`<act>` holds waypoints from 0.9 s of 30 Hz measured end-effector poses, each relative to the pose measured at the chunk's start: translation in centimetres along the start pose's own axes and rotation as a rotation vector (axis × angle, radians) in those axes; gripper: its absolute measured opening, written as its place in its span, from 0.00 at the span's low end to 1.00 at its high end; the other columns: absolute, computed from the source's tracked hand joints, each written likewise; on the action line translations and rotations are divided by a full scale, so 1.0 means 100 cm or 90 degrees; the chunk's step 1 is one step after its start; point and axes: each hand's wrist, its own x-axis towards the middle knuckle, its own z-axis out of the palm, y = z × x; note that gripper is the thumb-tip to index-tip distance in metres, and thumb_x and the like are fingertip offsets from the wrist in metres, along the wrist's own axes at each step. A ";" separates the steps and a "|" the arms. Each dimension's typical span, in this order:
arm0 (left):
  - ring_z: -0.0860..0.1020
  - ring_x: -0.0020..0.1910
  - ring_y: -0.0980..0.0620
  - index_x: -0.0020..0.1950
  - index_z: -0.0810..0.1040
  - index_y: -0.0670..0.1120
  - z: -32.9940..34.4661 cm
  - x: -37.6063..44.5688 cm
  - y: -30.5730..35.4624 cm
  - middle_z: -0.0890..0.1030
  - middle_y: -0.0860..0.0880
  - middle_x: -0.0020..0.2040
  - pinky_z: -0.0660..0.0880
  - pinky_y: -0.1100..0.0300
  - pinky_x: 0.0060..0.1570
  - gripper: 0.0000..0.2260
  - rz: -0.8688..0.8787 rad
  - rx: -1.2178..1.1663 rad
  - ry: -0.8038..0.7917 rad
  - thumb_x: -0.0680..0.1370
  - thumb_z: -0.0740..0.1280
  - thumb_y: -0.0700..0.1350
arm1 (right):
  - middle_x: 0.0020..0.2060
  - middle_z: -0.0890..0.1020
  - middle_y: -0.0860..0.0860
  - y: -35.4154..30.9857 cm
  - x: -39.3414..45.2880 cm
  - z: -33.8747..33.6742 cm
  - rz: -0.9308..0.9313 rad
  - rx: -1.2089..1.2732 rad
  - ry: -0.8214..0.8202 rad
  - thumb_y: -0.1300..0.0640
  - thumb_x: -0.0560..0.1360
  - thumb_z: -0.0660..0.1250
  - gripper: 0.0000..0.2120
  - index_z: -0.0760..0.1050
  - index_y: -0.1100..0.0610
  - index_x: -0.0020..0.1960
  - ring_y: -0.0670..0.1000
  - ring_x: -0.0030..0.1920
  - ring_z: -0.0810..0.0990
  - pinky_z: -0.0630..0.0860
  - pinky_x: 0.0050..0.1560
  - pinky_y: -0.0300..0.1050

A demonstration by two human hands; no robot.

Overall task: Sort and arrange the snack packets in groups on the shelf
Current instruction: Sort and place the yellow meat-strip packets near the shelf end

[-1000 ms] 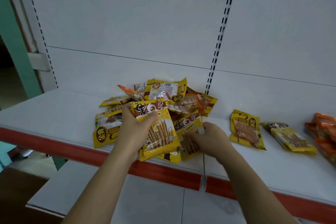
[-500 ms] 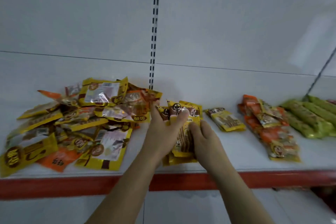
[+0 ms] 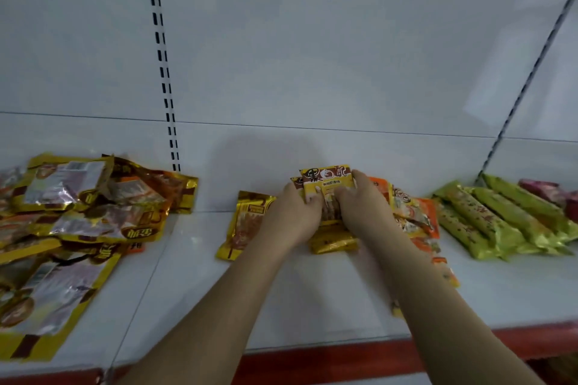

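- The left hand (image 3: pixel 289 219) and right hand (image 3: pixel 364 206) sit side by side on the white shelf (image 3: pixel 312 291), both gripping the same small stack of yellow packets (image 3: pixel 327 180); fingers curl over its two side edges and the thumbs press on its face.
- The stack rests near the back of the shelf, its top packet showing bold dark characters, with more yellow wrappers sticking out toward the near side beneath the hands.
- Just left of the left hand lies a single gold packet (image 3: pixel 242 225), partly covered by the wrist.
- Just right of the right hand lies a row of orange packets (image 3: pixel 416 216), running toward the near edge under the right forearm.
- Farther right lies a group of green stick packets (image 3: pixel 500 222), with a dark red packet (image 3: pixel 544 191) behind them.
- Far left, a loose unsorted pile (image 3: pixel 78 222) of gold and silver packets sprawls across the shelf.
- A red strip (image 3: pixel 312 359) edges the shelf's near side.
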 end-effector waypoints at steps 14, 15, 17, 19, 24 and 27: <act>0.77 0.64 0.45 0.72 0.72 0.45 -0.006 0.016 -0.008 0.79 0.46 0.66 0.73 0.54 0.58 0.23 0.008 0.050 0.062 0.84 0.61 0.58 | 0.74 0.66 0.58 0.008 0.034 0.010 -0.201 -0.308 -0.012 0.50 0.85 0.52 0.21 0.67 0.55 0.74 0.60 0.74 0.63 0.65 0.71 0.54; 0.77 0.65 0.44 0.74 0.70 0.45 -0.012 0.014 -0.010 0.78 0.45 0.67 0.73 0.54 0.58 0.24 0.016 0.066 0.073 0.84 0.61 0.58 | 0.75 0.66 0.58 0.003 0.032 0.012 -0.229 -0.308 0.001 0.50 0.85 0.52 0.21 0.66 0.55 0.75 0.58 0.75 0.63 0.64 0.72 0.52; 0.75 0.68 0.44 0.78 0.66 0.46 -0.024 0.008 -0.017 0.77 0.45 0.70 0.73 0.53 0.62 0.25 0.036 0.103 0.100 0.84 0.61 0.55 | 0.75 0.66 0.57 -0.008 0.029 0.017 -0.273 -0.302 0.009 0.50 0.84 0.53 0.21 0.66 0.55 0.75 0.57 0.76 0.61 0.62 0.73 0.50; 0.74 0.69 0.44 0.79 0.65 0.47 -0.039 0.000 -0.027 0.75 0.45 0.71 0.74 0.50 0.65 0.25 0.064 0.156 0.139 0.84 0.62 0.54 | 0.75 0.65 0.56 -0.020 0.023 0.028 -0.308 -0.290 0.004 0.50 0.84 0.54 0.21 0.66 0.54 0.76 0.56 0.76 0.59 0.62 0.73 0.50; 0.74 0.68 0.43 0.77 0.67 0.47 -0.086 -0.028 -0.072 0.75 0.45 0.69 0.75 0.47 0.62 0.23 0.105 0.311 0.213 0.84 0.61 0.53 | 0.74 0.68 0.55 -0.055 -0.004 0.075 -0.390 -0.271 -0.034 0.48 0.83 0.57 0.22 0.66 0.52 0.76 0.56 0.76 0.61 0.65 0.72 0.53; 0.75 0.65 0.43 0.75 0.70 0.47 -0.123 -0.046 -0.101 0.76 0.45 0.67 0.75 0.48 0.59 0.20 0.109 0.345 0.241 0.84 0.62 0.51 | 0.74 0.68 0.53 -0.081 -0.026 0.108 -0.416 -0.259 -0.058 0.46 0.83 0.58 0.23 0.66 0.52 0.76 0.55 0.75 0.62 0.65 0.71 0.51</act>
